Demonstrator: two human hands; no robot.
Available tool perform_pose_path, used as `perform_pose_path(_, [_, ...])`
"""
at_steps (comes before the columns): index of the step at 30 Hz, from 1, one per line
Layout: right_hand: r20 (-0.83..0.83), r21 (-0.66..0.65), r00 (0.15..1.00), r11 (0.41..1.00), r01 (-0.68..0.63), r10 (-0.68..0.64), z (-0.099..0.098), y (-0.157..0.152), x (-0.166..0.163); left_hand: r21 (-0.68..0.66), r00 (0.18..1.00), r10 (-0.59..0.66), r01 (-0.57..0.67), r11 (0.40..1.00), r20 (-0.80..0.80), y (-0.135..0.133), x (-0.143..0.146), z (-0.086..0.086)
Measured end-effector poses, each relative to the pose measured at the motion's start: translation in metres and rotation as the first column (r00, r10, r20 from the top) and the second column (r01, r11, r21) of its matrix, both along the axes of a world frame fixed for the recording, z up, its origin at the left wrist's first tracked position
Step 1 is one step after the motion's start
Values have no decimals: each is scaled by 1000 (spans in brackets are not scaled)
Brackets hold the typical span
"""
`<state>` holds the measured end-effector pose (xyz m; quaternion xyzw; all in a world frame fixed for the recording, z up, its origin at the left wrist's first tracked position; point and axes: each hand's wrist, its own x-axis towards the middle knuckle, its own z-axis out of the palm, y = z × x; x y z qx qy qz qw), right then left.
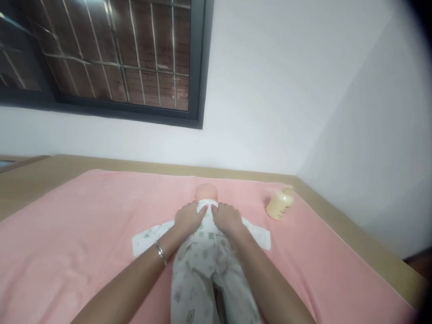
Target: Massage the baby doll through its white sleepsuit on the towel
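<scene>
A baby doll (206, 192) lies on its back on a pink towel (77, 234), head toward the wall, dressed in a white patterned sleepsuit (202, 261) with sleeves spread to both sides. My left hand (187, 219) rests on the doll's chest by the collar, fingers curled onto the cloth. My right hand (228, 218) lies opposite it on the other side of the collar, fingers bent and pressing the fabric. A thin bracelet circles my left wrist.
A pale yellow bottle (280, 204) lies on its side on the towel to the right of the doll. The towel covers a wooden surface (364, 243) that meets white walls; a dark-framed barred window (111, 58) is above left.
</scene>
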<state>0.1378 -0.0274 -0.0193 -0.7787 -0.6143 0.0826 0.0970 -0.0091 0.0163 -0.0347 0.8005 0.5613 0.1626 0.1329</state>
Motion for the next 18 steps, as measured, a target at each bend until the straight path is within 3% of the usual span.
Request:
perform_pose_path(4, [39, 1, 997, 998, -67, 67, 11, -14, -4, 28, 1000, 1, -1, 1000, -2, -2, -1, 0])
perform_pose_path(8, [-58, -70, 995, 994, -79, 75, 19, -12, 2, 41, 1000, -14, 15, 999, -11, -6, -1, 3])
perform_pose_path(14, [-207, -108, 976, 990, -90, 66, 15, 1, 17, 195, 976, 6, 37, 980, -217, -33, 5, 13])
perform_pose_path(18, [-193, -86, 964, 975, -204, 184, 16, -6, 24, 264, 954, -16, 99, 959, -299, -54, 7, 18])
